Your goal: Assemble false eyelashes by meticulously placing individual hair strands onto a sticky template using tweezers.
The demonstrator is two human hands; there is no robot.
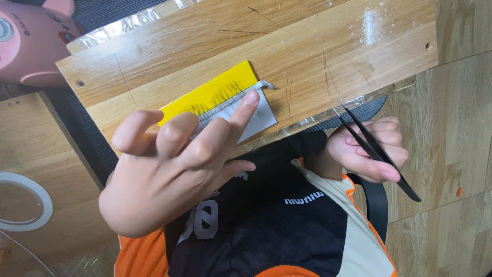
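Observation:
A yellow card (210, 92) with rows of fine dark lashes and a white paper strip (259, 115) lies on a wooden board (318, 46). My left hand (169, 169) hovers over it, its index fingertip pressing on the clear strip at the card's edge, other fingers spread. My right hand (371, 149) sits at the board's near edge, holding black tweezers (376, 151) whose tips point up toward the board.
A pink rounded device (31, 41) sits at the upper left. A white ring (23, 202) lies on another wooden panel at the left. Clear tape lines the board's edges. Wood-look floor lies to the right, and my black and orange shirt (266, 225) is below.

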